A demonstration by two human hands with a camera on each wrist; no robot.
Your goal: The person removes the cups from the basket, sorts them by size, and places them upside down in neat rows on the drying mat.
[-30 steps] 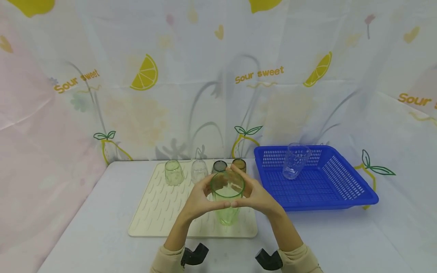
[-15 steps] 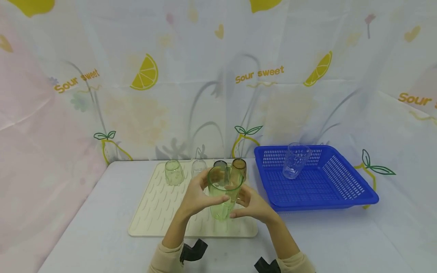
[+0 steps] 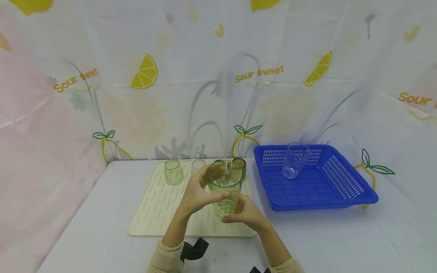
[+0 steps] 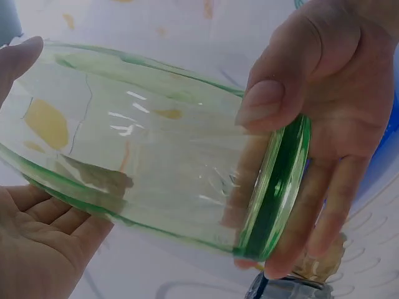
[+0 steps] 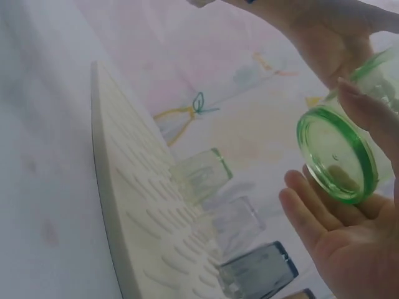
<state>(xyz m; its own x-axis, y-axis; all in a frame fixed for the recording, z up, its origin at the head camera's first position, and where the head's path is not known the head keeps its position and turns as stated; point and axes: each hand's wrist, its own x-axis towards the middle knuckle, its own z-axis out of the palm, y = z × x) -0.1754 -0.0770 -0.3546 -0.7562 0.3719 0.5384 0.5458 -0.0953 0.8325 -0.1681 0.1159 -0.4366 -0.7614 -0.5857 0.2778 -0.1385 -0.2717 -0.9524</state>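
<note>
Above the mat a green drinking glass [image 3: 220, 187] is held rim up and slightly tilted. My left hand [image 3: 196, 195] grips it by its upper side, thumb in front. Lower down, my right hand [image 3: 250, 217] holds it around the base, thumb at the front. The right wrist view shows the glass's thick round base [image 5: 336, 156] between thumb and fingers. Behind the held glass, upside-down glasses stand on a cream drying mat [image 3: 153, 212]: a pale green glass [image 3: 174, 172], a clear glass [image 3: 198, 165], a brown glass [image 3: 240, 163] and a grey glass [image 5: 262, 271].
To the right stands a blue plastic basket [image 3: 321, 204] with a clear glass [image 3: 295, 161] leaning inside it. A white cloth with lemon prints [image 3: 145, 72] hangs behind the table [image 3: 341, 242].
My right hand has moved down from the upper part of the glass to its base. The glass has risen slightly and shifted a little left. The left hand keeps its hold.
</note>
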